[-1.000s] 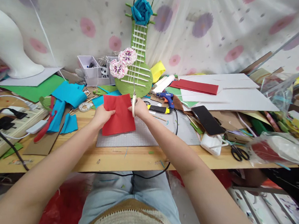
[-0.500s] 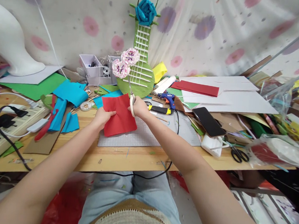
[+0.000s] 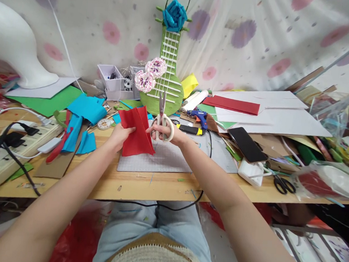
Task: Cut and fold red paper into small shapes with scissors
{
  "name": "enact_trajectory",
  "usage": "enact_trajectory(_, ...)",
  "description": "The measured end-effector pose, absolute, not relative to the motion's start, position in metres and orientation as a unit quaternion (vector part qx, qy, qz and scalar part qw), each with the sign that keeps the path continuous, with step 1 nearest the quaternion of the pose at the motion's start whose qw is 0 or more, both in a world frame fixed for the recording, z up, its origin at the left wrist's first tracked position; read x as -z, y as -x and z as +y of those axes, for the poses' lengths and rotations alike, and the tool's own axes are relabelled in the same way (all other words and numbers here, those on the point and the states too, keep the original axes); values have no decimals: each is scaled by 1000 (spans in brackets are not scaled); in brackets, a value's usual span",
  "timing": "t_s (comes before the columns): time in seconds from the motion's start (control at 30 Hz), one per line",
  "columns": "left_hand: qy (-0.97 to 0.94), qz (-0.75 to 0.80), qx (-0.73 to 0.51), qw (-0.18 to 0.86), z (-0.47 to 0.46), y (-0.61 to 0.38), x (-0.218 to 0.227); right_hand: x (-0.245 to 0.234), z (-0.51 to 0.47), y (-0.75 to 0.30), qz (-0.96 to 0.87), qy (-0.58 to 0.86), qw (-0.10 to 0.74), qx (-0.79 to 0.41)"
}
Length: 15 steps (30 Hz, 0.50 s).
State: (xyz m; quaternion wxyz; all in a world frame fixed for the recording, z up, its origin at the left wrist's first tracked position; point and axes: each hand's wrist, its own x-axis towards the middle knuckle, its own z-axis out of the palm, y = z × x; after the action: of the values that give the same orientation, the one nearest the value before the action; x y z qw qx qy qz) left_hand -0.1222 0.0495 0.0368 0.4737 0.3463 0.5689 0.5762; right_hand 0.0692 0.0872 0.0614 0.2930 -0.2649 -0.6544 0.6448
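My left hand (image 3: 122, 136) pinches a sheet of red crepe paper (image 3: 137, 140), thumb on top, over the grey cutting mat (image 3: 172, 159). The sheet is creased, with a fold along its right part. In my right hand (image 3: 165, 133) are white-handled scissors (image 3: 162, 119), fingers through the loops. Their blades point away from me, slightly parted, with no paper between them. My right fingertips are close to the red paper's right edge; whether they touch it I cannot tell. Behind the scissors leans a green guitar-shaped craft (image 3: 168, 77) with white strings and a blue paper flower (image 3: 174, 16).
A blue glue gun (image 3: 198, 117) and a yellow-black cutter (image 3: 189, 129) lie beyond my right hand. Further right are a phone (image 3: 246, 144) and black scissors (image 3: 284, 184). Blue crepe paper (image 3: 87, 108) and a power strip (image 3: 17, 150) are at left. A cable hangs over the front edge.
The scissors have come away from the paper's upper right edge and turned, blades now pointing up and away. The red paper has become narrower, with a fold at its right.
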Motion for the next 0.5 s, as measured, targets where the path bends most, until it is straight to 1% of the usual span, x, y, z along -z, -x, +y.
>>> enact_trajectory(0.17,-381,525,-552,524,51,134,-60,-57,86,-105,-670,287,274,-627)
enact_trajectory(0.3,-395,541,-529,521,54,143,-72,-54,84,-124,-671,300,264,-625)
enact_trajectory(0.37,-386,574,-518,503,58,146,-74,-54,83,-127,-672,327,261,-612)
enact_trajectory(0.43,-384,607,-518,463,64,147,-78,-53,83,-128,-672,360,258,-593)
enact_trajectory(0.5,-409,637,-536,374,70,149,-86,-52,84,-128,-667,379,264,-584)
